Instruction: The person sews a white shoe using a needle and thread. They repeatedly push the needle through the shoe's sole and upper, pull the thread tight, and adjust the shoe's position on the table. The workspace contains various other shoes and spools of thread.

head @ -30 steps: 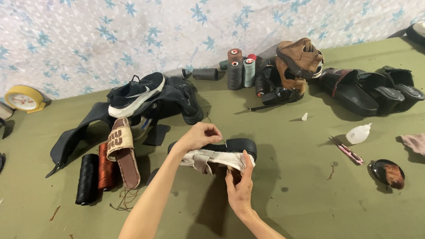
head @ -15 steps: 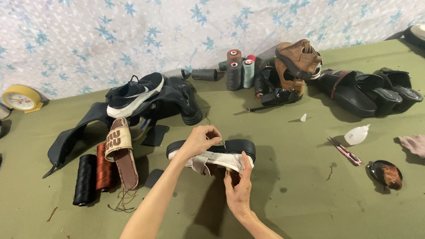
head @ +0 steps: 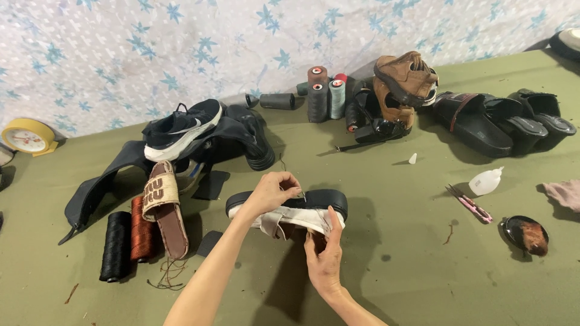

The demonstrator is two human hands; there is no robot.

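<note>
A sandal [head: 320, 202] with a thick black sole and pale straps is held on its side just above the green surface. My right hand [head: 323, 253] grips it from below, thumb pressed against the pale upper. My left hand [head: 275, 190] reaches across the top of it, fingertips pinched on a thin needle [head: 302, 194] at the sole's edge. A dark thread [head: 283, 164] rises from the fingers toward the shoe pile behind.
To the left lie a tan woven slide [head: 163, 205], black and brown thread spools [head: 130, 241] and a black sneaker pile [head: 193, 133]. Behind stand thread cones [head: 323, 96] and brown sandals [head: 402, 84]; black slides [head: 501, 121], snips [head: 471, 205], a glue bottle [head: 486, 180] right.
My left hand has stayed pinched at the sole's top edge, shifting only slightly. The right hand keeps its hold under the sandal.
</note>
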